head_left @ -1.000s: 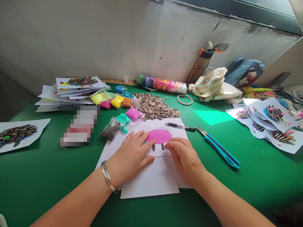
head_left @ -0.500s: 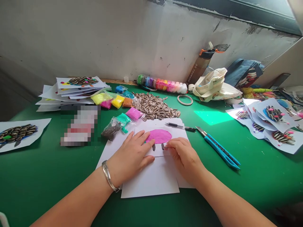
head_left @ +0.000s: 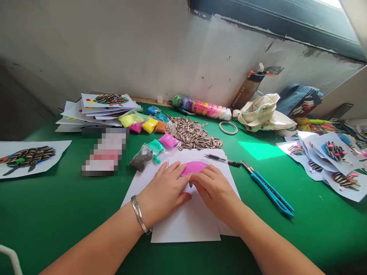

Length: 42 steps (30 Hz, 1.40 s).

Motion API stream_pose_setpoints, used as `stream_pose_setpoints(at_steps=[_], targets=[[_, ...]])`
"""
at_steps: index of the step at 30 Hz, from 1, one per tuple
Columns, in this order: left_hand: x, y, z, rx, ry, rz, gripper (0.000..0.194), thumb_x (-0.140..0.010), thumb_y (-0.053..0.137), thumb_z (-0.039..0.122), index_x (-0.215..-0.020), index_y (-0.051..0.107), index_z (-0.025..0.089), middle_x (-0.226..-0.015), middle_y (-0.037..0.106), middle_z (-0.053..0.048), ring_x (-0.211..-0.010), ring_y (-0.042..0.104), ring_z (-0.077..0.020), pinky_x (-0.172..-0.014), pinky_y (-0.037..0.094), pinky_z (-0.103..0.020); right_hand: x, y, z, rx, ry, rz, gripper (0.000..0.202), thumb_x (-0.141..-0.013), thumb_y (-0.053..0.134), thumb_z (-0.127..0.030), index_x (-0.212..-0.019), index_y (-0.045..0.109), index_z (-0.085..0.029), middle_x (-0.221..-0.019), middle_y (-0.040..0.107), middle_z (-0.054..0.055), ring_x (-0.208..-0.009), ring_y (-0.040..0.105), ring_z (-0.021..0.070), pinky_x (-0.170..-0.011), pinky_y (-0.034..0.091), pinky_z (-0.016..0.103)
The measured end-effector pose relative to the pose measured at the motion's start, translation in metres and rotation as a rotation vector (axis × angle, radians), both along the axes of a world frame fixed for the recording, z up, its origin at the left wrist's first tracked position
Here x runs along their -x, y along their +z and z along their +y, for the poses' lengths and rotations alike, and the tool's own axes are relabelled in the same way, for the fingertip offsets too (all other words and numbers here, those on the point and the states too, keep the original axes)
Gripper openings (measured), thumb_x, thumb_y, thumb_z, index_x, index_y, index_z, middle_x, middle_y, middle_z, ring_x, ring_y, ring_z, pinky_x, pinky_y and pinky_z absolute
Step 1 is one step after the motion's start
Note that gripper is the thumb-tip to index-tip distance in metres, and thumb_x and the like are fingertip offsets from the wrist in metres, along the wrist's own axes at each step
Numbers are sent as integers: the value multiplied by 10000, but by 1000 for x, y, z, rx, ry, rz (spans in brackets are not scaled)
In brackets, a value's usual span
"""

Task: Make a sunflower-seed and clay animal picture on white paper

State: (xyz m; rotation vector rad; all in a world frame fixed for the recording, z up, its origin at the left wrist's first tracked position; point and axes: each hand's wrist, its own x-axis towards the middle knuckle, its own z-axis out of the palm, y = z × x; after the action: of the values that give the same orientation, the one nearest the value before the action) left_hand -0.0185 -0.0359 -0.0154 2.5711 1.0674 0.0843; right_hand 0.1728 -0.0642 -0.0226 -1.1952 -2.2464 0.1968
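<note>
A flattened magenta clay oval (head_left: 195, 167) lies on white paper (head_left: 186, 229), partly covered by my hands. My left hand (head_left: 169, 185), with a silver bracelet at the wrist, rests on the paper with fingers spread, its fingertips at the oval's left edge. Just below the oval, a small dark grey clay piece (head_left: 190, 184) shows between the hands. My right hand (head_left: 213, 187) has its thumb and fingers pinched together over that piece, touching or nearly touching it. Whatever is between those fingertips is hidden.
Behind the paper lie bagged colored clay (head_left: 143, 158) and a sunflower seed pile (head_left: 195, 133). A pen (head_left: 222, 159) and a blue utility knife (head_left: 271, 191), blade out, lie to the right. Seed pictures (head_left: 110, 99) are stacked at left, with more pictures (head_left: 334, 149) at right.
My right hand has moved left from the right-hand dark piece to the left-hand one, now covering part of the oval. My left hand stays on the paper. The view has shifted slightly.
</note>
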Motion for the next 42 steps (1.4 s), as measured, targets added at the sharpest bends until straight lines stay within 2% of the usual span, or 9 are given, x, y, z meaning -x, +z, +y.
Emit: stream_pose_setpoints(at_steps=[6,13,18,24,33,38,42], targets=[[1,-3,0,-13,-3,22,445,-917,597,343,-1343,531,232,-1462,474,-111,-1424,298,-344,-1152,229,-615,-12,-10,-2,41,33,-9,187,-919,480,-56,-907,616,-183,-794,644,32,-792,507,175,-751,402,310],[1,-5,0,-41,-14,10,471,-926,577,337,-1383,494,254,-1481,456,-104,-1415,316,-341,-1141,241,-621,-6,-8,-5,23,50,-96,223,-941,453,-90,-846,636,-175,-794,641,57,-806,500,184,-753,401,325],[1,-5,1,-44,-17,23,483,-934,556,324,-1405,472,254,-1488,446,-111,-1412,321,-335,-1145,240,-610,-5,-7,-4,-15,42,-84,225,-930,456,-73,-888,645,-188,-852,651,55,-804,492,179,-770,409,327],[1,-7,1,-52,-16,-18,447,-924,560,309,-1365,507,258,-1462,477,-108,-1406,328,-339,-1139,243,-623,-4,-10,-1,28,59,-101,227,-937,457,-91,-853,638,-198,-850,641,57,-789,469,180,-742,418,330],[-2,-1,1,-37,-16,4,426,-917,574,322,-1333,530,242,-1442,488,-99,-1390,340,-321,-1153,224,-592,-7,-14,4,57,82,-29,210,-921,466,-74,-873,629,-198,-814,617,56,-814,488,187,-755,448,346],[-1,-2,1,-39,-14,7,453,-917,572,313,-1361,502,251,-1447,484,-99,-1391,339,-322,-1148,229,-596,-6,-13,4,72,115,-2,223,-916,471,-66,-895,629,-223,-882,649,50,-867,520,190,-775,459,355],[-1,-3,1,-43,-16,4,398,-914,577,327,-1303,544,249,-1451,479,-103,-1396,331,-326,-1147,230,-594,-6,-13,7,71,99,-8,226,-912,469,-67,-902,634,-222,-889,652,50,-875,523,189,-784,461,353]])
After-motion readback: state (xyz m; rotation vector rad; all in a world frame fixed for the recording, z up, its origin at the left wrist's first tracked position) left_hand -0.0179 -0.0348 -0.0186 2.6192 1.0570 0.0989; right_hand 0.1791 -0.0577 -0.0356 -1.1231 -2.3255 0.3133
